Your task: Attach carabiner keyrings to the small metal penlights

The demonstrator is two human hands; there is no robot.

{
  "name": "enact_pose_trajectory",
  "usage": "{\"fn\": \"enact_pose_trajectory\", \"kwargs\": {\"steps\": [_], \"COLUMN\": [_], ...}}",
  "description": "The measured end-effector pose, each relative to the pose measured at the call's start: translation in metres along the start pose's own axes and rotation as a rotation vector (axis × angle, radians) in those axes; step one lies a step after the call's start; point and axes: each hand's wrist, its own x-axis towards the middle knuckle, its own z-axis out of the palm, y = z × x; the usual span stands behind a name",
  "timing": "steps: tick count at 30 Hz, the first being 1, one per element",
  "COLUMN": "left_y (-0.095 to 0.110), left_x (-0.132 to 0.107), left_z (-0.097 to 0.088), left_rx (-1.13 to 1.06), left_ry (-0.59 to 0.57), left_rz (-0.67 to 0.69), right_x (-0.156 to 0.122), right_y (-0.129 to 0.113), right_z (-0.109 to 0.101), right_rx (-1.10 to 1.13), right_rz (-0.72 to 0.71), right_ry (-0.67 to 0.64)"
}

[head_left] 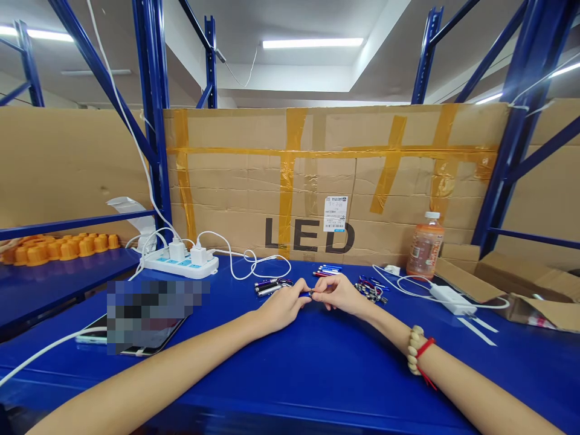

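My left hand (pixel 283 307) and my right hand (pixel 338 293) meet over the middle of the blue table, fingertips pinched together. Between them is a small blue piece with what looks like a metal ring (pixel 310 294); the fingers cover most of it. Just behind my left hand lie several short metal tubes (pixel 268 286), dark and silver, with rings at one end. Beyond both hands, slim red and blue sticks (pixel 327 270) rest side by side. A pile of metal rings and clasps (pixel 371 289) sits behind my right wrist.
On the left are a white power strip (pixel 179 264) with plugs and cables, and a partly blurred dark tablet-like device (pixel 158 338). A bottle (pixel 425 248), a white adapter (pixel 453 299) and an opened cardboard box (pixel 534 284) stand right. A cardboard wall (pixel 235 187) closes the back.
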Motion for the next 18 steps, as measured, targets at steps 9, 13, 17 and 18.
{"fn": "enact_pose_trajectory", "kwargs": {"steps": [9,13,17,18], "left_y": [0.000,-0.002,-0.001,-0.001], "left_x": [0.001,0.002,0.002,0.002], "left_z": [0.000,0.002,0.002,0.001], "left_rx": [0.039,0.061,0.057,0.055], "left_ry": [0.054,0.076,0.088,0.092], "left_rz": [0.003,-0.014,-0.032,-0.036], "right_x": [0.000,0.000,0.000,-0.001], "right_y": [-0.008,-0.011,-0.010,-0.010], "right_z": [0.006,0.009,0.010,0.010], "right_rx": [-0.030,-0.037,-0.019,-0.010], "right_rz": [0.055,0.091,0.119,0.126], "right_ry": [0.018,0.047,0.057,0.055]}}
